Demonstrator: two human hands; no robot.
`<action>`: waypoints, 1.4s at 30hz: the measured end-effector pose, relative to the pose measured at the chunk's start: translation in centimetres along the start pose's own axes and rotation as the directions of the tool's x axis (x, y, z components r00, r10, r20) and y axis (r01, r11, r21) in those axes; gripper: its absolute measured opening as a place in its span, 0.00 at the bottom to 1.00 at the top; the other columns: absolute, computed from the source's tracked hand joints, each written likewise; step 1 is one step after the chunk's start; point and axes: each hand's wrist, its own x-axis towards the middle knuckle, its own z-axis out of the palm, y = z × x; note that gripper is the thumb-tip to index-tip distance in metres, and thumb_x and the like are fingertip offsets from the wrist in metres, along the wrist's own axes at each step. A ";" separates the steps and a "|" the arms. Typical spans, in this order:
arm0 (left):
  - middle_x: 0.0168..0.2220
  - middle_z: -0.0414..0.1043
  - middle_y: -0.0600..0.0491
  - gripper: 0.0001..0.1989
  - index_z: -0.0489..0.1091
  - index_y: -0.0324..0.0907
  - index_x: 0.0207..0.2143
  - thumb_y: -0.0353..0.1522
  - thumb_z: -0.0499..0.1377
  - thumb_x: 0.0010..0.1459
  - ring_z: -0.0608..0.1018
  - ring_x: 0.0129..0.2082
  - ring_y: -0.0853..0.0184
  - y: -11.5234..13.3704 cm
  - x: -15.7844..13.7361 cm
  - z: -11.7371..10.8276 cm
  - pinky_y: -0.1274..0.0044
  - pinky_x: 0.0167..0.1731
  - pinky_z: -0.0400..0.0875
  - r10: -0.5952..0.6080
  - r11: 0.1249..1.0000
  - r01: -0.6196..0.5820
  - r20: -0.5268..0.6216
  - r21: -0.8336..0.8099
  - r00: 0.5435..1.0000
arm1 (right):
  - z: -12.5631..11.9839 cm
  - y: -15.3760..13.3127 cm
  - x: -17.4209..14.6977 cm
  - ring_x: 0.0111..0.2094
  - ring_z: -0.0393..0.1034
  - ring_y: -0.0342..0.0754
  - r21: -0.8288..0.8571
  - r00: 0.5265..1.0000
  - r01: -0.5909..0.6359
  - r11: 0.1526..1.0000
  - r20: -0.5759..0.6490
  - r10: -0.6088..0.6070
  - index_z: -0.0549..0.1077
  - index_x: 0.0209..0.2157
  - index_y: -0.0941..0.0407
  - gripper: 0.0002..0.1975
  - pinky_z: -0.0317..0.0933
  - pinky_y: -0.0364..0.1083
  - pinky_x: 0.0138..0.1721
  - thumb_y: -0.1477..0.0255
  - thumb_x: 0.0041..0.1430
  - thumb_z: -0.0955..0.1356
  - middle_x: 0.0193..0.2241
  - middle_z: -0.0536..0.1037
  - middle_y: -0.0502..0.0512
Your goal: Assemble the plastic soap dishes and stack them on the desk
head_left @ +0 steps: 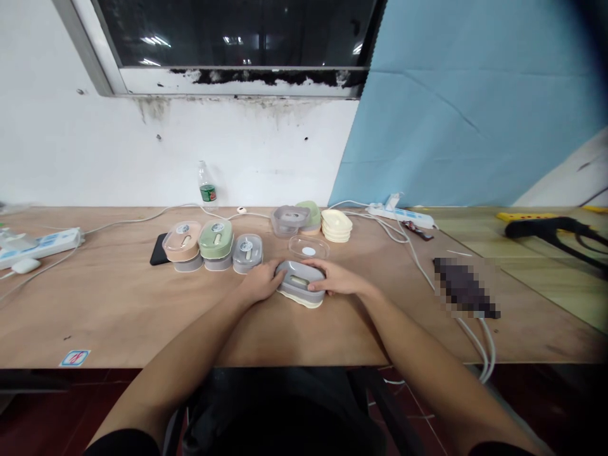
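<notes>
In front of me on the table is a small grey plastic box (297,290) with a clear lid and a pale strip in its middle. A cream edge shows along its underside. My left hand (263,282) grips its left end, with the thumb on the lid's side. Around the right end my right hand (336,278) is closed, thumb across the near side. Just behind lies a loose clear lid (308,249) with a white round label. Left of my left hand stands another grey box (247,254) with a clear lid.
Stacked boxes with a pink one (177,248) and a green one (216,244) on top stand left, beside a black phone (158,251). Behind are grey trays (286,221) and cream trays (337,227). Cables, a power strip (403,216) and a bottle (208,190) lie or stand farther back.
</notes>
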 end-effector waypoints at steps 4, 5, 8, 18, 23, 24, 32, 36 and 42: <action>0.52 0.72 0.47 0.22 0.61 0.42 0.58 0.40 0.45 0.66 0.75 0.49 0.60 -0.2 0.0 0.2 0.70 0.49 0.68 0.016 1.000 -0.016 0.001 -0.004 1.000 | 0.0 0.0 -0.1 0.27 0.71 0.43 -0.027 0.999 0.002 1.000 0.032 -0.002 0.63 0.60 0.51 0.42 0.61 0.37 0.14 0.69 0.41 0.76 0.47 0.74 0.58; 0.52 0.72 0.48 0.21 0.61 0.42 0.58 0.40 0.45 0.66 0.75 0.49 0.60 -0.2 0.0 0.3 0.71 0.49 0.68 0.017 1.000 -0.017 0.006 -0.001 1.000 | 0.0 -0.1 -0.2 0.28 0.72 0.44 -0.035 0.999 0.011 0.999 0.047 -0.010 0.63 0.60 0.51 0.43 0.63 0.38 0.16 0.69 0.40 0.76 0.49 0.73 0.58; 0.52 0.71 0.47 0.21 0.61 0.42 0.57 0.40 0.46 0.66 0.75 0.49 0.61 -0.4 0.1 0.5 0.71 0.49 0.68 0.019 1.000 -0.019 0.014 0.011 1.000 | 0.2 -0.3 -0.2 0.38 0.73 0.50 -0.068 0.994 0.104 0.992 0.044 -0.101 0.65 0.58 0.52 0.47 0.70 0.44 0.31 0.70 0.32 0.79 0.52 0.72 0.58; 0.57 0.64 0.44 0.22 0.58 0.41 0.59 0.40 0.47 0.65 0.71 0.54 0.58 -0.5 -0.1 0.3 0.67 0.52 0.66 -0.017 0.999 0.020 -0.060 0.050 0.998 | 0.5 -0.6 0.3 0.29 0.69 0.46 -0.286 0.948 0.147 0.947 -0.234 -0.218 0.69 0.56 0.54 0.35 0.66 0.47 0.33 0.66 0.43 0.75 0.42 0.77 0.56; 0.60 0.61 0.45 0.26 0.57 0.41 0.59 0.46 0.46 0.65 0.68 0.57 0.56 -0.2 -0.1 0.2 0.66 0.53 0.66 -0.016 0.997 0.020 -0.046 0.077 0.999 | -0.8 0.2 0.6 0.34 0.70 0.49 -0.430 0.881 0.160 0.888 -0.343 -0.325 0.71 0.53 0.52 0.25 0.66 0.50 0.37 0.66 0.52 0.71 0.47 0.75 0.57; 0.60 0.60 0.45 0.27 0.57 0.41 0.59 0.47 0.46 0.64 0.68 0.57 0.56 -0.2 -0.1 0.2 0.66 0.53 0.66 -0.022 0.997 0.025 -0.037 0.078 0.999 | -1.2 0.5 0.7 0.39 0.71 0.52 -0.463 0.864 0.156 0.872 -0.364 -0.348 0.71 0.52 0.51 0.23 0.66 0.52 0.41 0.67 0.53 0.69 0.50 0.73 0.57; 0.59 0.59 0.42 0.37 0.52 0.40 0.61 0.53 0.53 0.57 0.70 0.55 0.53 0.0 -0.2 -0.1 0.65 0.52 0.66 0.001 1.000 -0.001 -0.004 0.019 1.000 | -4.0 3.7 1.3 0.50 0.67 0.56 -0.614 0.859 -0.062 0.787 -0.434 -0.271 0.75 0.35 0.55 0.08 0.58 0.55 0.52 0.72 0.49 0.69 0.50 0.70 0.60; 0.59 0.58 0.40 0.41 0.50 0.40 0.62 0.53 0.57 0.54 0.67 0.57 0.50 0.0 -0.2 -0.1 0.63 0.53 0.65 -0.025 1.000 0.025 0.006 -0.010 1.000 | -3.7 3.5 1.5 0.37 0.69 0.49 -0.566 0.816 -0.032 0.824 -0.491 -0.306 0.69 0.29 0.55 0.07 0.63 0.50 0.42 0.66 0.52 0.69 0.42 0.72 0.57; 0.64 0.50 0.37 0.50 0.39 0.39 0.66 0.53 0.59 0.52 0.60 0.62 0.48 -0.1 -0.2 -0.2 0.61 0.57 0.60 -0.067 0.993 0.066 -0.010 -0.095 0.998 | -2.1 1.4 1.5 0.26 0.64 0.43 -0.163 0.739 0.194 0.967 -0.625 -0.254 0.62 0.33 0.53 0.19 0.63 0.44 0.28 0.57 0.50 0.71 0.33 0.71 0.50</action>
